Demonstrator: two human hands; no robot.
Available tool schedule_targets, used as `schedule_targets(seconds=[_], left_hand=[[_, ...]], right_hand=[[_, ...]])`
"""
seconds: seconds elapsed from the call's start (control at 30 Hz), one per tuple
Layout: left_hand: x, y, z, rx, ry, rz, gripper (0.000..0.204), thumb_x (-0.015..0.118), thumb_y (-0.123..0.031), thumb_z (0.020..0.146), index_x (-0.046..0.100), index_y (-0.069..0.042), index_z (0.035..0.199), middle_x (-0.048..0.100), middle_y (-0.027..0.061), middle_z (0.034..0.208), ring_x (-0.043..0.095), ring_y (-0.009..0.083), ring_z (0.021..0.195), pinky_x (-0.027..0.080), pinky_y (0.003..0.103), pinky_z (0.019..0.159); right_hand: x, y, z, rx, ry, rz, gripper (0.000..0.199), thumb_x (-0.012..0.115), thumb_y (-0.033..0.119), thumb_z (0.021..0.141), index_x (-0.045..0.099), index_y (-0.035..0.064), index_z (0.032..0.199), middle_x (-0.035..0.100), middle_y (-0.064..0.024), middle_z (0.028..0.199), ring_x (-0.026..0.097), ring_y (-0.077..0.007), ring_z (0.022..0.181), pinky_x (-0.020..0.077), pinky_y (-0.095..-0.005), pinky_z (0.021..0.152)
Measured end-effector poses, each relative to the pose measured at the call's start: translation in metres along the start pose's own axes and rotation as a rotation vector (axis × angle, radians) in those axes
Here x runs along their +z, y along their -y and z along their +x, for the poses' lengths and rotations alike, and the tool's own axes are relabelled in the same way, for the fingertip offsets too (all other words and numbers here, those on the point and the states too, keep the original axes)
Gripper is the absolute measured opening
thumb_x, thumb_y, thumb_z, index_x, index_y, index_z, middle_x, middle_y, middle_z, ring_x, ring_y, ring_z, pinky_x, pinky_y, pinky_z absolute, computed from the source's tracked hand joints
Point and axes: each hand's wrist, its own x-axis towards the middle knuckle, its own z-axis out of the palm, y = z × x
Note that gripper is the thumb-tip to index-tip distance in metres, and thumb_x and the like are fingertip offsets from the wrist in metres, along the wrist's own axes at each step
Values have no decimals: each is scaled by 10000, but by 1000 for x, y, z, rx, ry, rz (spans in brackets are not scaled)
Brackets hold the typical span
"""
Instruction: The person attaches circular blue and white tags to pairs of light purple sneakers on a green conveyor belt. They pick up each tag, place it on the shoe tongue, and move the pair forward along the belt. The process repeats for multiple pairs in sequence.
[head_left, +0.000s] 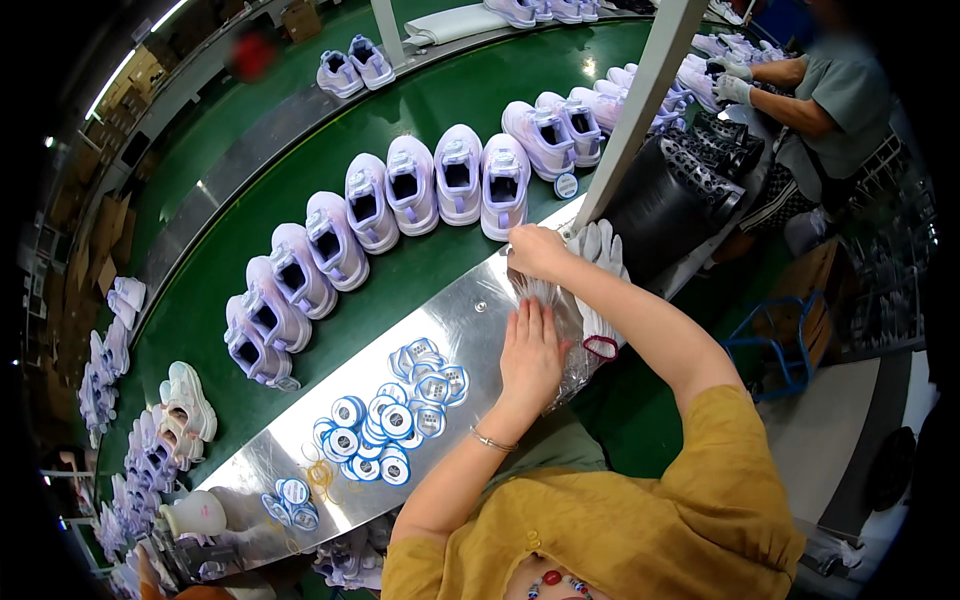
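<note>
My right hand (540,252) is closed at the far right end of the metal ledge, gripping the gathered edge of a crumpled clear plastic bag (572,375). Just below it my left hand (533,352) lies flat on the plastic, fingers stretched out and side by side. What the bag contains, if anything, is hidden under the hands. Against the bag's right side rests a white knit glove (598,322) with a dark red cuff. Left of my hands, many round white tags with blue rims (397,421) lie loosely piled on the ledge.
Pale lilac sneakers (457,175) stand in a curved row on the green conveyor (400,300) beyond the metal ledge (300,440). Yellow rubber bands (320,478) lie beside the tags. A grey post (640,115) rises at right, near a black drum (640,205). A gloved co-worker (845,100) handles shoes farther off.
</note>
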Motion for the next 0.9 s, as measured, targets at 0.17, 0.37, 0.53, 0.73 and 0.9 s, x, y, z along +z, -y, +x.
schedule_targets(seconds=[0.17, 0.37, 0.53, 0.73, 0.9], left_hand=[[1, 0, -1, -7, -23, -22, 546, 582, -295, 871, 484, 94, 1242, 443, 288, 1330, 394, 397, 1282, 299, 469, 1076], [4, -1, -1, -35, -44, -11, 551, 589, -293, 867, 492, 117, 1223, 443, 300, 1325, 407, 409, 1268, 311, 472, 1068], [6, -1, 7, -46, -49, -7, 548, 591, -287, 864, 497, 126, 1212, 442, 306, 1323, 407, 409, 1269, 313, 473, 1069], [10, -3, 15, -50, -46, -5, 560, 585, -290, 870, 480, 124, 1232, 430, 301, 1338, 393, 402, 1284, 304, 467, 1077], [11, -2, 23, -55, -42, -22, 563, 576, -293, 877, 471, 123, 1242, 428, 299, 1341, 384, 401, 1292, 297, 463, 1081]], right_hand=[[-8, -12, -5, -14, -118, 241, 154, 622, 135, 713, 668, 3, 778, 671, -185, 824, 659, -342, 797, 519, -428, 702], [-34, -39, -9, -174, -99, 279, 196, 646, 177, 763, 690, 10, 854, 678, -169, 829, 656, -332, 807, 511, -417, 726], [-27, -41, 7, -121, 160, 207, 349, 699, 285, 729, 694, 58, 995, 681, -159, 932, 651, -316, 897, 509, -412, 764], [-12, -38, 12, -38, -5, 244, 366, 751, 325, 667, 611, 44, 854, 669, -127, 874, 647, -311, 867, 505, -417, 736], [-25, -60, 26, 91, 33, 402, 368, 736, 325, 694, 647, 11, 864, 675, -155, 886, 647, -315, 880, 501, -403, 773]])
